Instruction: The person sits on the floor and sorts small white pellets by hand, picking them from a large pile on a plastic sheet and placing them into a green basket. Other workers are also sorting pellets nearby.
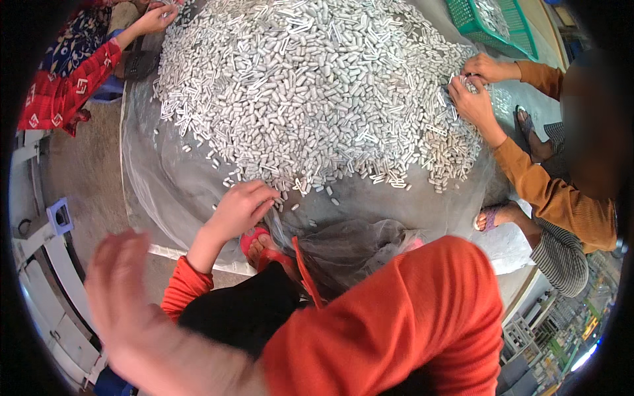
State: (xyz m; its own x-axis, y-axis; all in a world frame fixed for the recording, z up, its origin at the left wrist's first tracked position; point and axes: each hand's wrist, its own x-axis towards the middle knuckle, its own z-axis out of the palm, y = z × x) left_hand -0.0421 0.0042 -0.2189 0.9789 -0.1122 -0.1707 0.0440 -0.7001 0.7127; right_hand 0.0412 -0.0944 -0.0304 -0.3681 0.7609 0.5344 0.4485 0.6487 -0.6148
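Observation:
A large heap of small grey metal pieces (317,99), some rounded and slotted, others like thin open links, covers a plastic sheet (152,158). At the heap's near left edge is my left hand (241,210), its fingers curled and pressed together among a few loose pieces. Whatever those fingers hold is hidden. My right arm, in an orange sleeve, crosses in front of me toward the left. At its end my right hand (129,297) is raised close to the camera, away from the heap. Motion blurs it, but the fingers look stretched out, with nothing visible in them.
On the right, a person in a brown sleeve (535,178) has both hands at the heap's edge. Another person's red patterned sleeve (72,92) reaches in at the upper left. A green plastic basket (522,41) holding metal pieces stands at the far right.

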